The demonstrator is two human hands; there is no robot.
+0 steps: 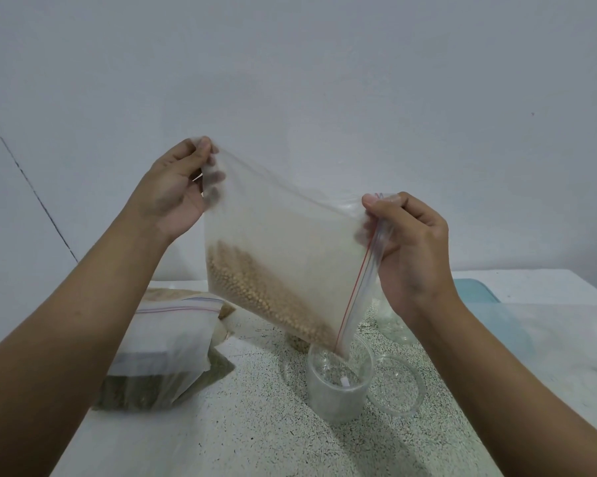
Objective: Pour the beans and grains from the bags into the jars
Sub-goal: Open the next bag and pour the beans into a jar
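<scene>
A plain wall (297, 63), pale grey-blue, fills the upper half, softly and evenly lit. A thin dark line (35, 194) runs slantwise down its left part. Below it stands a white desk (242, 432) with a dark-speckled top. A pale blue flat sheet (476, 290) lies near its far right edge.

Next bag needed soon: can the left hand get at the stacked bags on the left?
Not yet, probably: the left hand pinches a corner of the bean bag, holding it above the jar. Nothing stands between it and the stacked bags on the table below, so once freed, likely yes.
</scene>
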